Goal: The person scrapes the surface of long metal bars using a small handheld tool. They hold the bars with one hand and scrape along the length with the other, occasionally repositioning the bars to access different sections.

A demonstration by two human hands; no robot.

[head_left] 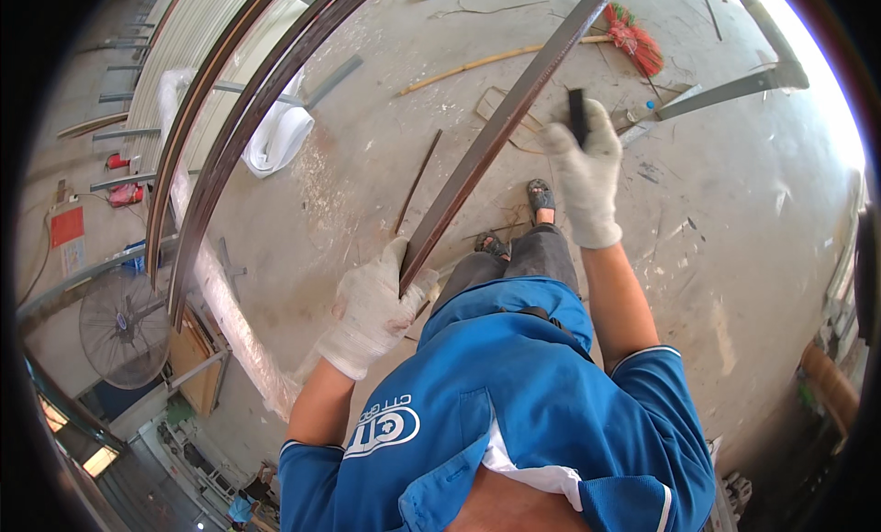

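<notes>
A long dark brown profile bar (500, 128) slants from near my waist up past the top edge of the head view. My left hand (367, 303), in a whitish work glove, is closed round its near end. Off to the right of the bar, my right hand (587, 179) is raised in a similar glove. Its thumb and fingers grip a small black block (578, 117), held apart from the bar. Which material the block is made of I cannot make out.
More dark brown bars (266, 83) rest on a rack at the left, beside a plastic-wrapped bundle (234, 321) and a standing fan (124, 328). A red-bristled broom (633, 41) lies on the floor ahead. A grey metal frame (725, 94) stands at upper right.
</notes>
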